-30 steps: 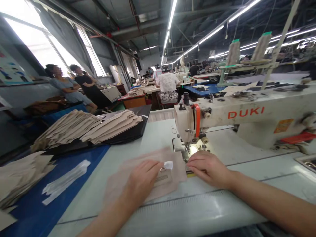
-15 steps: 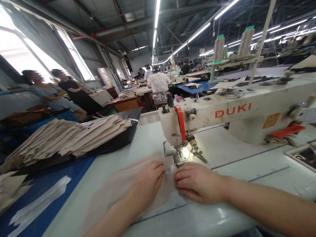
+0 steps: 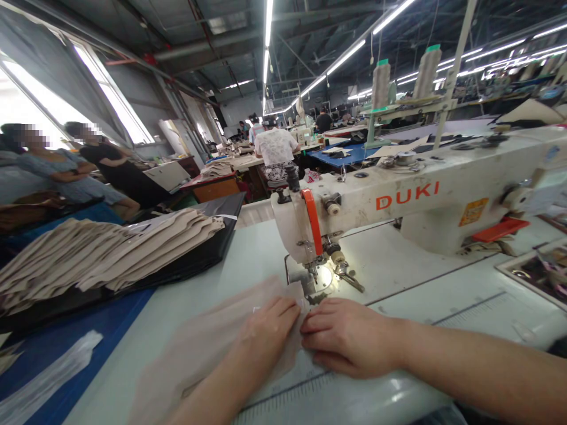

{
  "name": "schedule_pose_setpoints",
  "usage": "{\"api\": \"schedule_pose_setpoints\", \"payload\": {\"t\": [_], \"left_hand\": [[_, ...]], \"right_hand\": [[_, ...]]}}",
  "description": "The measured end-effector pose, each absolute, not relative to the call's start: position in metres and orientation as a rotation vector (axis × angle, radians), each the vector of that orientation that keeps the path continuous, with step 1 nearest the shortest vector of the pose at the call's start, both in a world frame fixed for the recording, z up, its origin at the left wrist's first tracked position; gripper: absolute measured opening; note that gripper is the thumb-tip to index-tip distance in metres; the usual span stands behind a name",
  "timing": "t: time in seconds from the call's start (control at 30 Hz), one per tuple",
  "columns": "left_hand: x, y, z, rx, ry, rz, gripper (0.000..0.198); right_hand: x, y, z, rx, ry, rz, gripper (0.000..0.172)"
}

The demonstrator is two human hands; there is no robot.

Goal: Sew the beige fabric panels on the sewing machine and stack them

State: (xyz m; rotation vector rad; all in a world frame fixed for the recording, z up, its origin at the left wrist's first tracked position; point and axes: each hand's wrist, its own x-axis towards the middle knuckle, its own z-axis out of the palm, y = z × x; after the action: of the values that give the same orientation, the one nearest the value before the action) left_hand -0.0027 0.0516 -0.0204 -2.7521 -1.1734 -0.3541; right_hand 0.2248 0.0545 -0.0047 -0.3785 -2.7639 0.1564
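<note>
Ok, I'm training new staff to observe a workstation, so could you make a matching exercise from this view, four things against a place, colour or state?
Things:
1. Left hand
2. Sewing machine
3. Thread cones
4. Stack of beige pieces

Descriptions:
A. Grey with green tops
B. Spread out on a black sheet
C. On a pale fabric piece
D. White, lettered DUKI in orange

Pairs: 1-C, 2-D, 3-A, 4-B

Head-worn view, forward and down
</note>
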Motion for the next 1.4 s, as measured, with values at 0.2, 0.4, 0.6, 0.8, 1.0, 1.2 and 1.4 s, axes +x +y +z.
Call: {"api": "schedule_pose_setpoints", "payload": {"t": [0.2,0.4,0.6,0.8,1.0,1.2,1.4], "left_hand": [[0.000,0.054,-0.021,-2.686,-1.073,-0.503,0.032],[0.006,0.048,-0.020,-2.615,-1.016,-0.577,0.034],[-0.001,0.037,-0.027,-2.565,-1.031,-0.572,0.037],[-0.003,0.034,-0.034,-2.549,-1.121,-0.524,0.039],[-0.001,0.031,-0.037,-2.550,-1.245,-0.437,0.042],[0.000,0.032,-0.037,-2.493,-1.158,-0.468,0.040],[0.001,0.033,-0.034,-2.567,-1.138,-0.518,0.037]], "right_hand": [[0.224,0.054,-0.005,-0.400,-2.806,0.168,0.018],[0.224,0.055,-0.006,-0.396,-2.812,0.138,0.017],[0.223,0.054,-0.003,-0.401,-2.817,0.115,0.015],[0.223,0.053,-0.003,-0.389,-2.789,0.132,0.013],[0.223,0.054,-0.005,-0.391,-2.796,0.120,0.016],[0.223,0.054,-0.006,-0.391,-2.784,0.137,0.015],[0.223,0.055,-0.007,-0.394,-2.793,0.137,0.015]]}}
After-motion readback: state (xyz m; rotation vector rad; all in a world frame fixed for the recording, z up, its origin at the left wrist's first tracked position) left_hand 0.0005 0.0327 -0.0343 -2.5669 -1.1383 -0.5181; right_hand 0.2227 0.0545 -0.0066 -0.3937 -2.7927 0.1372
